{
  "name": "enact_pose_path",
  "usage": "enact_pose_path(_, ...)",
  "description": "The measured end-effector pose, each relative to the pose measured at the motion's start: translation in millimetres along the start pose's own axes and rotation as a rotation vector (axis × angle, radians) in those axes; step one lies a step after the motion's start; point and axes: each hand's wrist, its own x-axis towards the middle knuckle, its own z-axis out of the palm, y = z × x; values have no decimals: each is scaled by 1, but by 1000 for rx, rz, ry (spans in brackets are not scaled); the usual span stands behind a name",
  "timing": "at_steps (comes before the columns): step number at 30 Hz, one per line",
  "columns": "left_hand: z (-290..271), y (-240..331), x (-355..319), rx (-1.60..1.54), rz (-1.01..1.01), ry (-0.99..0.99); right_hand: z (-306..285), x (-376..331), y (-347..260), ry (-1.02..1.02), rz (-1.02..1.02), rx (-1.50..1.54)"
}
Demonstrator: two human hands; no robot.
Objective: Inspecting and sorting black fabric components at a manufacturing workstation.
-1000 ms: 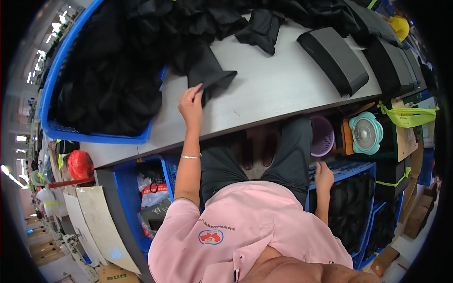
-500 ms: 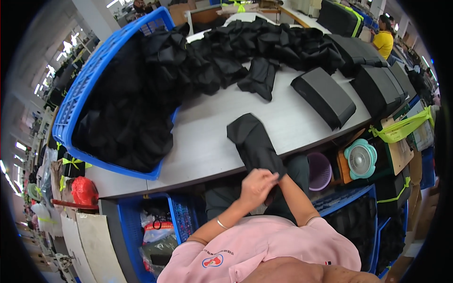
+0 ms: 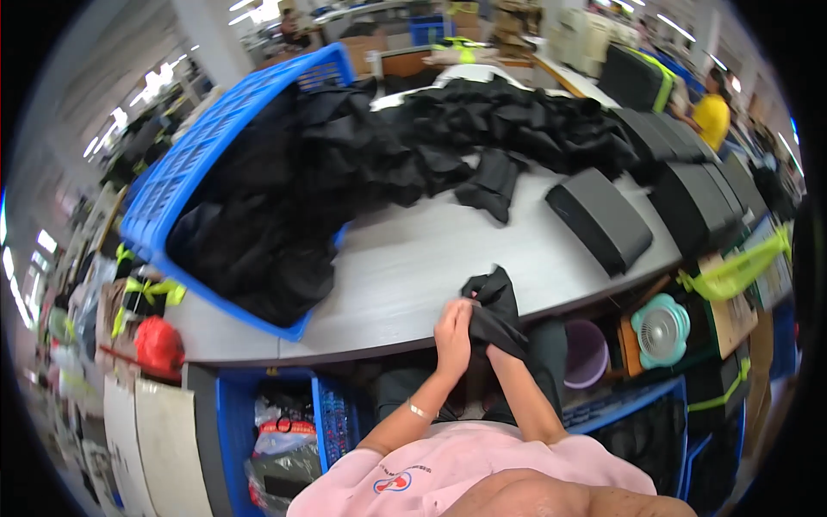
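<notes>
At the table's front edge I have a black fabric pouch [image 3: 501, 317], crumpled and pushed up around my right hand. My left hand [image 3: 452, 332] is closed on the cloth at its left side. The right hand is inside the pouch; only the wrist and forearm come out below, so its fingers are hidden. A similar black fabric piece [image 3: 489, 185] lies flat farther back. Beyond it runs a long heap of crumpled black fabric pieces [image 3: 508, 121]. Toward the right sits a boxy black padded piece [image 3: 600, 220].
On the left, a tilted blue crate [image 3: 148, 231] spills black fabric onto the grey table [image 3: 396, 258]. More boxy black pieces [image 3: 693, 198] are stacked at the right. Beneath the edge are a purple bin [image 3: 586, 353], a turquoise fan [image 3: 662, 329] and a blue basket [image 3: 237, 414]. A person in yellow [image 3: 713, 116] sits far right.
The pouch, stretched out over the table before, is now bunched up around my right hand. My left hand has moved from the right wrist up to the cloth. The view has tilted upward.
</notes>
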Motion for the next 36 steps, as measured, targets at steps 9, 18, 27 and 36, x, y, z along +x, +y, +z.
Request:
enact_pose_path(9, -69, -35, 128, -222, -12, 324, 30, -136, -58, -338, 230, -583)
enact_pose_path(18, -25, 29, 20, 101, 284, -301, 25, -80, -90, 69, -255, -1019)
enact_pose_path(27, -50, 14, 9, -64, 174, -154, -7, -64, -93, 57, 470, 16)
enact_pose_path(36, -57, -22, -50, -1084, -799, -738, -5, -49, -79, 17, 512, -252)
